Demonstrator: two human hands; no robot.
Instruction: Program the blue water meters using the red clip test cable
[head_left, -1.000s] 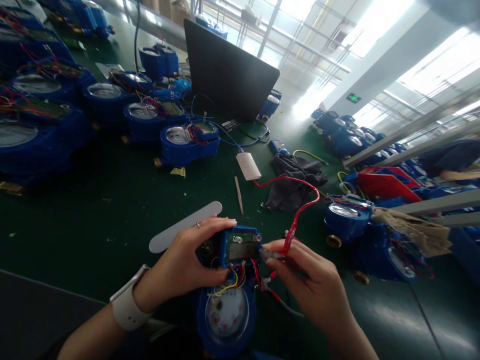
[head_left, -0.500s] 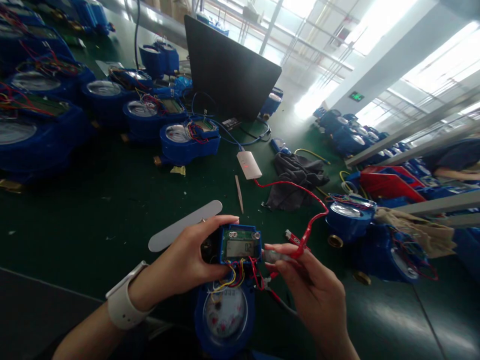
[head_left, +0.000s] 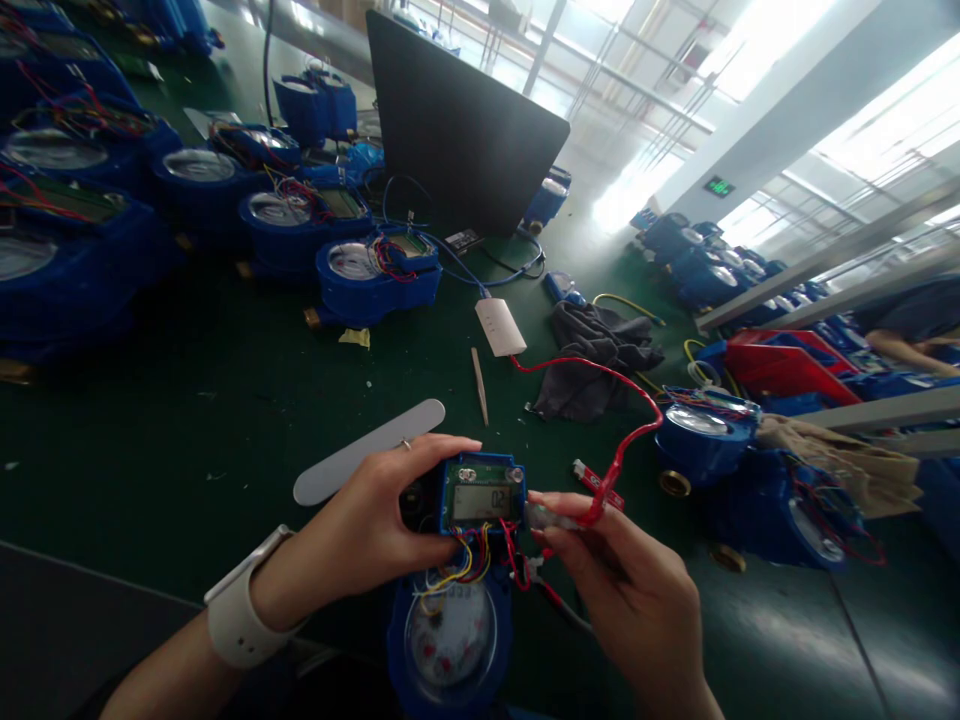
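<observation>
Thumb and fingers of my left hand [head_left: 382, 500] are wrapped round the display box of a blue water meter [head_left: 450, 640]. Its green circuit board carries a lit LCD [head_left: 482, 502], and yellow, red and white wires run out below it. Between the fingertips of my right hand [head_left: 630, 590] is a greyish, translucent connector [head_left: 551, 516], held against the box's right side; whether it is plugged in, I cannot tell. A red cable [head_left: 637, 430] leads from it to a small white box [head_left: 501, 328]. A red-labelled piece [head_left: 596, 484] lies just beyond my right hand.
Several wired blue meters [head_left: 379, 275] stand at the left, others [head_left: 705, 430] at the right. A laptop [head_left: 465, 130] rises at the back. A grey strip [head_left: 367, 452], a thin stick [head_left: 479, 386] and a dark cloth [head_left: 592, 360] lie on the green table. Another person's arm [head_left: 911, 350] shows far right.
My hands keep the same holds on the meter and the connector. The red light on the white box has gone out. The view has shifted slightly.
</observation>
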